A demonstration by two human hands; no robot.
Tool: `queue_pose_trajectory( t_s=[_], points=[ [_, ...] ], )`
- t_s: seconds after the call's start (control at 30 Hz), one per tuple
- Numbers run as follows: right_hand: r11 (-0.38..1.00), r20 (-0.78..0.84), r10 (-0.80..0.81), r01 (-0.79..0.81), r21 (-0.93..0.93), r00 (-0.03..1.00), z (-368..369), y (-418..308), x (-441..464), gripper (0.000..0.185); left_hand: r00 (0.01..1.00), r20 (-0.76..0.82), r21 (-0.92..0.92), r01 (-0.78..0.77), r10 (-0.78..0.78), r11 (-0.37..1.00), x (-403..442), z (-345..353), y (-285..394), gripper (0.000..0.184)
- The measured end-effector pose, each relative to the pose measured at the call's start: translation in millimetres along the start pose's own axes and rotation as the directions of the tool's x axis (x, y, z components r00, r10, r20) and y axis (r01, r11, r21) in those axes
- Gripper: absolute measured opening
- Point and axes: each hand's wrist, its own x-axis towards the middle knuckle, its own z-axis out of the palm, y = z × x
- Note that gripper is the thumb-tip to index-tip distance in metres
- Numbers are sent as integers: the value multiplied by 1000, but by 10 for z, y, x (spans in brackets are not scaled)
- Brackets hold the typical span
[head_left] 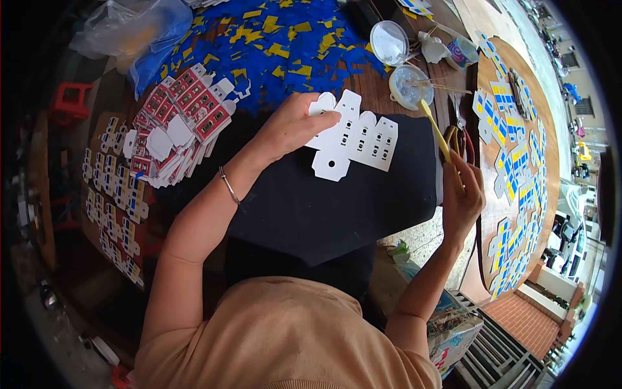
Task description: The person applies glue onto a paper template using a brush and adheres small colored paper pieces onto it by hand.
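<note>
A white die-cut card (364, 139) with small black cut-outs is pinched between the thumb and fingers of my left hand (295, 124), above a black cloth (304, 214). My right hand (464, 185) holds a thin yellow stick (435, 129), its far end at the rim of a small round tub (411, 87) of pale, cloudy stuff. Left of my left hand lies a heap of red-and-white printed cards (188, 117), some showing their white backs.
Blue and yellow paper scraps (278, 45) cover the table's back. Scissors (459, 113) and pliers (468, 149) lie beyond my right hand. Blue-and-yellow cards (518, 162) spread over a round board at right; more cards (116, 188) lie at left. A plastic bag (133, 32) sits back left.
</note>
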Motion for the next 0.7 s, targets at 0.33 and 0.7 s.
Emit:
queue_pose_trajectory(
  t_s=[0.33, 0.7],
  points=[
    [955, 108, -131, 155, -253, 985, 175, -34, 404, 18, 1000, 2, -1, 7, -7, 1000, 2, -5, -7, 26],
    [986, 189, -146, 129, 102, 971, -49, -116, 84, 28, 998, -45, -18, -45, 44, 999, 4, 32, -19, 24]
  ],
)
